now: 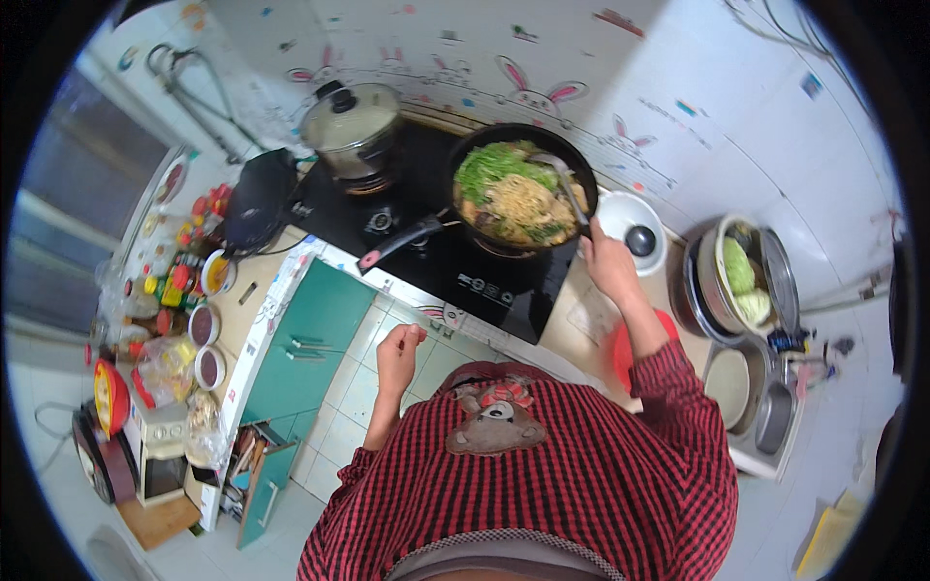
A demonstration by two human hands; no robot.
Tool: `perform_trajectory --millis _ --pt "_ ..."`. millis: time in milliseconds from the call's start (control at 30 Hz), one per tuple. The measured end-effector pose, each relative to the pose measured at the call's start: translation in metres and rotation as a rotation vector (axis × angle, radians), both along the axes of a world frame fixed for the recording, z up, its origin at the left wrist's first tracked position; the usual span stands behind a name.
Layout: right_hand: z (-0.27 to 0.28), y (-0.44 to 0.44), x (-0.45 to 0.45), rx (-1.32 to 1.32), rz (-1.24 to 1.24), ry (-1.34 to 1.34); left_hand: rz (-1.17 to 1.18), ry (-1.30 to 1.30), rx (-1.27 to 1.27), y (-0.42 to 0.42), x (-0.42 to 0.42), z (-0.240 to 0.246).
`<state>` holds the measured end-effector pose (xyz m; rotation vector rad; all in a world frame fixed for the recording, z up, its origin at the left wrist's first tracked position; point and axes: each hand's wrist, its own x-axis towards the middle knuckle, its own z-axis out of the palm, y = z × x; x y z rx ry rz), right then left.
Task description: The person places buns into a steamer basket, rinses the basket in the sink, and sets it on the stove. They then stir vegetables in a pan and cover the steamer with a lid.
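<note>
My right hand [609, 263] grips the dark handle of a metal cooking spatula [570, 187], whose head rests in the food at the far right side of a black frying pan [590, 171]. Shredded leafy greens [494, 171] fill the pan's upper left part, and a heap of noodles [524, 200] lies in the middle. The pan sits on the right burner of a black glass gas stove [436, 287]. Its long handle [403, 242] points to the lower left, with no hand on it. My left hand [398, 356] hangs before my apron, fingers curled in, holding nothing.
A lidded steel pot [352, 138] stands on the left burner. Right of the stove are a white bowl [654, 218] with a black ladle, a red plastic vessel [617, 352], stacked basins with cabbage [716, 290] and a sink [759, 414]. A cabinet door [265, 497] hangs open at lower left.
</note>
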<state>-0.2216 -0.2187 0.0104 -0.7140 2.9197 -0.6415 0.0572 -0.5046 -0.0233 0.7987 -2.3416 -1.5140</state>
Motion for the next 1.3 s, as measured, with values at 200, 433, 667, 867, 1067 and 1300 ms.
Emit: perform_trajectory --millis 200,433,667,867,1067,1300 --pt "0.018 -0.001 0.008 0.276 0.036 -0.036 0.076 -0.012 0.028 -0.018 0.017 0.019" --pt "0.103 -0.039 0.012 -0.273 0.137 0.218 0.221 0.08 -0.037 -0.087 0.035 0.057" --pt "0.139 -0.175 0.039 -0.581 0.34 -0.143 0.148 0.219 -0.097 -0.243 -0.03 0.092" --pt "0.101 -0.307 0.019 -0.791 0.134 -0.8 -0.033 0.443 0.222 -0.396 -0.164 0.091" --pt "0.063 -0.365 0.001 -1.102 -0.375 -1.054 -0.199 0.292 0.22 -0.469 -0.307 0.068" --pt "0.048 -0.391 -0.005 -1.191 -0.625 -0.969 -0.324 -0.008 0.286 -0.486 -0.42 0.042"
